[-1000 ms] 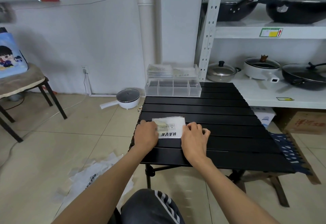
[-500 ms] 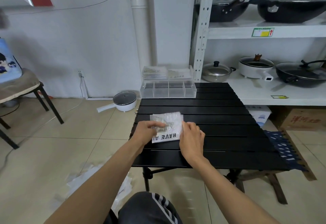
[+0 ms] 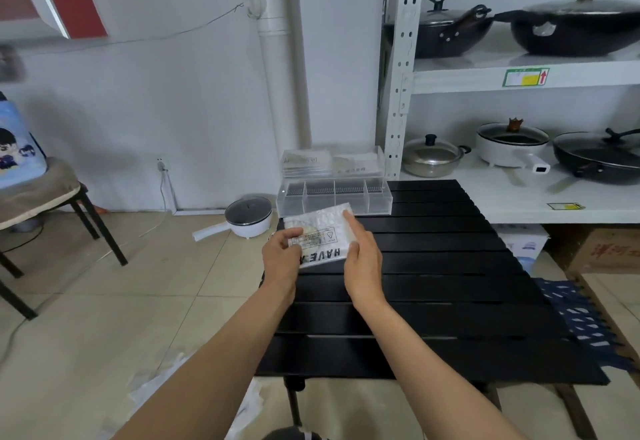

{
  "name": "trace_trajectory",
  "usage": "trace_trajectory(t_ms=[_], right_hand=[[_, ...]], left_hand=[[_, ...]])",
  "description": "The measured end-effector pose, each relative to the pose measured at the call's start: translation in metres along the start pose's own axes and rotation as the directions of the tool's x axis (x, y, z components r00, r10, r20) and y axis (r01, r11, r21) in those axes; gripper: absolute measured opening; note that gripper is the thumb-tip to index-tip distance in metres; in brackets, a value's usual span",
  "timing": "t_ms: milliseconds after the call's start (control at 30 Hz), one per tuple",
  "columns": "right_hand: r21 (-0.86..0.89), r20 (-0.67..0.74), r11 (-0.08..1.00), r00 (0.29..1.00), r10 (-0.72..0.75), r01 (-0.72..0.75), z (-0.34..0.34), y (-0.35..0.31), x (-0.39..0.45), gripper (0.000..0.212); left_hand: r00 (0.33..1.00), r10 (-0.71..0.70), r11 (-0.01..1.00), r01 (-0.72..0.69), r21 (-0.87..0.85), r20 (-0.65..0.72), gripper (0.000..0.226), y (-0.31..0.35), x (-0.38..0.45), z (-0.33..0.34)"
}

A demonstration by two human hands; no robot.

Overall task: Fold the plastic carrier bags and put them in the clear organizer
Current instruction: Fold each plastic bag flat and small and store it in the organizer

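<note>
Above the near-left part of the black slatted desk (image 3: 450, 266), both hands hold a folded plastic carrier bag (image 3: 320, 237), a flat whitish rectangle printed with "HAVE" (seen upside down) and a small warning label. The left hand (image 3: 282, 259) grasps the bag's left edge, thumb on top and fingers curled beneath. The right hand (image 3: 362, 261) takes the bag's right edge, its forefinger stretched along that side up to the far corner; whether its other fingers close under the plastic I cannot tell. The bag's far edge overlaps the front wall of the clear organizer (image 3: 334, 199) as seen from the head camera; whether they touch is unclear.

That organizer stands at the desk's far left edge, with open compartments in front and a raised back section holding what look like folded bags. More crumpled plastic bags (image 3: 152, 394) lie on the tiled floor left of the desk. A white lidded pan (image 3: 247, 216) sits on the floor near the wall, and a metal shelf (image 3: 519, 197) at the right carries pots and woks.
</note>
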State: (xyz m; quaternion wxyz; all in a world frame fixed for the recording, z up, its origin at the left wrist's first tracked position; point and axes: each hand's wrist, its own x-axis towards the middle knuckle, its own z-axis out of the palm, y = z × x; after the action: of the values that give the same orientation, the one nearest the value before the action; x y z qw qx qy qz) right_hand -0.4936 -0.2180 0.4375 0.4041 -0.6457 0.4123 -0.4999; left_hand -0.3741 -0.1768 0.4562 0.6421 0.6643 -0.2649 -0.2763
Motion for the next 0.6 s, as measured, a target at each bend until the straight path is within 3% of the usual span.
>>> trace_trajectory(t_ms=[167, 233, 367, 467, 600], right_hand=[[-0.049, 0.005, 0.998, 0.999, 0.037, -0.037, 0.007, -0.008, 0.070, 0.043], [-0.087, -0.018, 0.995, 0.998, 0.055, -0.056, 0.006, -0.010, 0.103, 0.042], [-0.176, -0.053, 0.983, 0.997, 0.052, -0.060, 0.006, -0.006, 0.174, 0.044], [-0.211, -0.018, 0.975, 0.998, 0.064, -0.066, 0.003, -0.001, 0.219, 0.046], [-0.270, -0.030, 0.962, 0.999, 0.037, -0.044, -0.001, 0.016, 0.276, 0.047]], left_hand=[[0.998, 0.064, 0.997, -0.065, 0.051, 0.012, 0.036, 0.032, 0.051, 0.017], [0.986, 0.126, 0.970, -0.146, 0.195, 0.108, 0.037, 0.046, 0.075, 0.025], [0.932, 0.179, 0.817, -0.319, 0.481, 0.316, 0.051, 0.072, 0.127, 0.048], [0.933, 0.191, 0.817, -0.324, 0.477, 0.307, 0.050, 0.087, 0.156, 0.075], [0.936, 0.258, 0.822, -0.343, 0.455, 0.241, 0.033, 0.094, 0.201, 0.111]])
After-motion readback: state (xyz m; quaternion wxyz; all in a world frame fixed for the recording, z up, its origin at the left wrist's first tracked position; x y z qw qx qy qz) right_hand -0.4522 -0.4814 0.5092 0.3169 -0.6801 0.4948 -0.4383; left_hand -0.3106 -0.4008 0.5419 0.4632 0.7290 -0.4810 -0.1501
